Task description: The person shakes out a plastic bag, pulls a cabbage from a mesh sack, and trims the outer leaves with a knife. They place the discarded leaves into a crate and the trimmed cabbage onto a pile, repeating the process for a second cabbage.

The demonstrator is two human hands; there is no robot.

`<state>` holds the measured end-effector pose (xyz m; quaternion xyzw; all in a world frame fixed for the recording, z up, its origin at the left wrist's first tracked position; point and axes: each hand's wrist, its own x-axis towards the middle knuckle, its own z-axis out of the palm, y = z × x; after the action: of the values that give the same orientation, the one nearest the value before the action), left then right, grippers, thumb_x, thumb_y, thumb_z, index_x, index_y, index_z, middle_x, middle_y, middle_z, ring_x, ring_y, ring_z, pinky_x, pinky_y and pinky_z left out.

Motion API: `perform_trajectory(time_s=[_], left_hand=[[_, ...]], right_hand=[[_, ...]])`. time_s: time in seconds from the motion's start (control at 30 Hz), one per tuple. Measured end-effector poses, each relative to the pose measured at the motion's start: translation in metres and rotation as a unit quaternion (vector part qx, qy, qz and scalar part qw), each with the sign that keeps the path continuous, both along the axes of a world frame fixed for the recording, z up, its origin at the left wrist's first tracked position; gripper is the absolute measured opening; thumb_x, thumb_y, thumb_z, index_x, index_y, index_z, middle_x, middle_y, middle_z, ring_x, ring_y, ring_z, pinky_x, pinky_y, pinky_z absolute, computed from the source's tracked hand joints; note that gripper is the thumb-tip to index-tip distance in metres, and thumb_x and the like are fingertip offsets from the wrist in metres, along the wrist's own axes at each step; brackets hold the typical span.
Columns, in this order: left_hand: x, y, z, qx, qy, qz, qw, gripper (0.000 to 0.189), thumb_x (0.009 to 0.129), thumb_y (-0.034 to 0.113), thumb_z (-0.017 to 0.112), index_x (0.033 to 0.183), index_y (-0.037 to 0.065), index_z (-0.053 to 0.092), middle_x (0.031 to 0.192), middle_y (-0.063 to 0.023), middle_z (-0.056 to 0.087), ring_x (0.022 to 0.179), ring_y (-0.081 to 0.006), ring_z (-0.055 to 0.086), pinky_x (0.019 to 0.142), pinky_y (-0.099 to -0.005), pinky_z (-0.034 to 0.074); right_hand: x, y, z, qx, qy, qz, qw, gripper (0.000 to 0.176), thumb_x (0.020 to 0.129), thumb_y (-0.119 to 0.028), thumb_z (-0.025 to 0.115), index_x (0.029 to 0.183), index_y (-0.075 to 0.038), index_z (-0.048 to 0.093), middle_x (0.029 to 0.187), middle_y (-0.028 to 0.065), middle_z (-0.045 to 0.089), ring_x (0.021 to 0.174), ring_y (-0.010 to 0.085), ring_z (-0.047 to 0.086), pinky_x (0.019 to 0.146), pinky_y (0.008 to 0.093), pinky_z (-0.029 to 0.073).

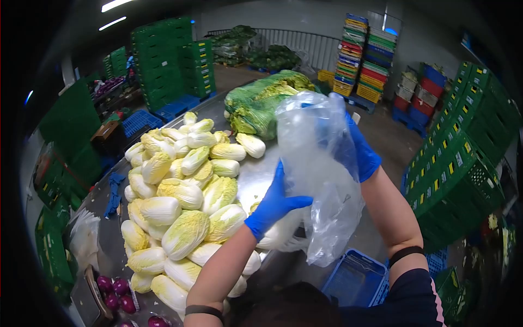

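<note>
A large clear plastic bag (321, 180) hangs in front of me, its upper part draped over my gloved right hand (357, 144). Blue glove fingers show faintly through the film, and this hand holds the bag up. My left hand (275, 204), also in a blue glove, is at the bag's left side with thumb and fingers spread apart. Below and left of it lies a big heap of Chinese cabbages (185, 231), pale with yellow-green leaf tips. Behind the bag, a green net sack of leafy heads (253, 103) rests on the metal table (256, 171).
Red onions (117, 294) in net packs lie at the front left, near a stack of plastic bags (85, 240) and a crumpled blue glove (114, 195). A blue crate (357, 278) stands below right. Green crates (457, 174) tower on the right; others (163, 65) stand behind.
</note>
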<state>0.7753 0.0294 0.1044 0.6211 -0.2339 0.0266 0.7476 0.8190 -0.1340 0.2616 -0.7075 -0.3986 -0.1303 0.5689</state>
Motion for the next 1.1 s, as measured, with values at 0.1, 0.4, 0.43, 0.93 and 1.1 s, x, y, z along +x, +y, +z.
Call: perform_trajectory(time_s=[0.1, 0.4, 0.43, 0.93, 1.1], left_hand=[[0.019, -0.018, -0.003, 0.047, 0.03, 0.014, 0.998, 0.068, 0.079, 0.014, 0.072, 0.136, 0.004, 0.037, 0.127, -0.0141, 0.051, 0.113, -0.0205, 0.052, 0.093, -0.0342, 0.045], [0.071, 0.034, -0.023, -0.259, 0.236, 0.026, 0.936, 0.025, 0.095, 0.022, 0.048, 0.106, 0.003, 0.061, 0.095, -0.01, 0.065, 0.081, -0.0199, 0.064, 0.076, -0.0339, 0.053], [0.068, 0.029, -0.019, -0.285, 0.259, -0.018, 0.923, 0.026, 0.096, 0.021, 0.044, 0.106, 0.003, 0.06, 0.097, -0.0099, 0.065, 0.084, -0.0196, 0.064, 0.08, -0.0335, 0.052], [-0.009, 0.164, 0.022, 0.11, 0.135, 0.185, 0.967, 0.023, 0.091, 0.02, 0.061, 0.103, 0.002, 0.067, 0.086, -0.0009, 0.067, 0.077, -0.0082, 0.061, 0.068, -0.0239, 0.051], [-0.029, 0.184, 0.024, 0.067, 0.191, 0.059, 0.977, 0.031, 0.092, 0.023, 0.059, 0.114, 0.001, 0.061, 0.097, -0.0043, 0.064, 0.08, -0.0111, 0.061, 0.07, -0.0271, 0.051]], right_hand=[[0.011, -0.023, -0.012, 0.216, 0.376, 0.19, 0.881, 0.041, 0.095, -0.03, 0.052, 0.128, -0.006, 0.049, 0.116, 0.0059, 0.058, 0.102, 0.0152, 0.058, 0.09, 0.0319, 0.048], [-0.026, -0.061, -0.06, -0.127, -0.067, -0.12, 0.982, 0.097, 0.071, -0.038, 0.079, 0.145, -0.006, 0.026, 0.149, 0.0101, 0.029, 0.134, 0.0259, 0.034, 0.107, 0.038, 0.032], [-0.024, -0.053, -0.074, -0.189, -0.148, -0.213, 0.947, 0.087, 0.072, -0.036, 0.079, 0.142, -0.006, 0.036, 0.144, 0.0119, 0.04, 0.13, 0.0258, 0.041, 0.103, 0.0373, 0.037], [0.09, -0.166, 0.01, 0.031, -0.084, -0.395, 0.914, 0.02, 0.086, -0.013, 0.064, 0.102, -0.003, 0.069, 0.084, 0.003, 0.069, 0.075, 0.0077, 0.06, 0.07, 0.0257, 0.049], [0.043, -0.115, 0.093, 0.066, -0.157, -0.354, 0.92, 0.023, 0.087, -0.019, 0.061, 0.1, -0.003, 0.069, 0.081, 0.0037, 0.068, 0.069, 0.0086, 0.061, 0.064, 0.025, 0.049]])
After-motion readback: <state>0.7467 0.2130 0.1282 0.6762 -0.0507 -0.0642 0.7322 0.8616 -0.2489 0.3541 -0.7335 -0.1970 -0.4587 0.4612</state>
